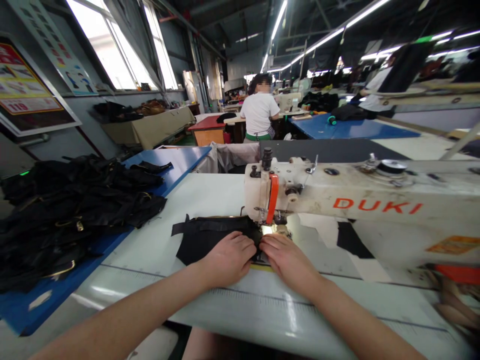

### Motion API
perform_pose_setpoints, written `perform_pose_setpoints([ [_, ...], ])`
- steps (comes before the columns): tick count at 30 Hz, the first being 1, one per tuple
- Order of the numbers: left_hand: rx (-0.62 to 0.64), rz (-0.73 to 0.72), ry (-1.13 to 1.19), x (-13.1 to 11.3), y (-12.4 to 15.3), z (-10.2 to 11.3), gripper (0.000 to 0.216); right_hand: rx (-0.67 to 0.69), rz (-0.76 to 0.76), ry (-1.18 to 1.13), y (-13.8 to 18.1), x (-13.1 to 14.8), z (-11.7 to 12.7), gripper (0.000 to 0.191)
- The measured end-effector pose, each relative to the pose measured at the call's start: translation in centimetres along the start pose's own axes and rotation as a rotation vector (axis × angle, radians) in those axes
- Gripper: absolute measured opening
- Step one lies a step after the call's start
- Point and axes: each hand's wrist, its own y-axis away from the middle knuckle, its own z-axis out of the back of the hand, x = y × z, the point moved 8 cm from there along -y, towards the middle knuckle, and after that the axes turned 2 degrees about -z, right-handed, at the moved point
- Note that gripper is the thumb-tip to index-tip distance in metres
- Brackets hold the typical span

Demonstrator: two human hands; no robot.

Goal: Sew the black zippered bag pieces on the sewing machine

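A black fabric piece (pixel 204 237) with a zipper along its far edge lies on the sewing machine's pale bed, its right end beneath the machine head. My left hand (pixel 232 257) rests on its near right part, fingers bent together and gripping the cloth. Close to the lit needle area, my right hand (pixel 287 257) has its fingers curled on the right end of the same piece. Both hands' fingertips nearly meet just in front of the sewing machine (pixel 300 187). The needle and presser foot are partly hidden.
On the left, a blue table (pixel 137 235) carries a heap of black zippered pieces (pixel 71 215). Right of the needle lie white paper pieces (pixel 317 227) and a black scrap (pixel 352 240). The machine's arm spans the right side. Ahead, a person (pixel 258 110) sits at another machine.
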Motion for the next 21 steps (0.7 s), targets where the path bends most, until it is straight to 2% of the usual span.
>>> perform_pose_setpoints([
  [4,-0.022,-0.014,-0.014,0.5,-0.2,-0.1,0.011,0.007,-0.001,-0.016,0.1,0.1,0.0,0.02],
  [9,-0.07,0.075,0.136,0.4,0.4,0.6,0.01,-0.003,0.02,-0.049,0.3,0.5,0.1,0.02],
  [11,-0.126,0.115,0.221,0.6,1.1,1.0,0.015,0.011,0.025,-0.055,0.3,0.8,0.2,0.021],
  [13,-0.234,0.22,0.285,1.9,2.1,1.5,0.017,0.025,0.024,-0.05,0.4,1.0,0.3,0.022],
  [16,-0.376,0.507,0.217,5.5,4.1,2.0,0.016,0.026,0.028,-0.04,0.5,1.2,0.4,0.023],
  [18,-0.355,0.623,0.116,7.4,4.6,1.7,0.017,0.019,0.035,-0.037,0.6,1.2,0.4,0.025],
  [21,-0.262,0.624,0.043,8.5,3.7,1.0,0.017,0.019,0.029,-0.035,0.8,1.2,0.3,0.026],
])
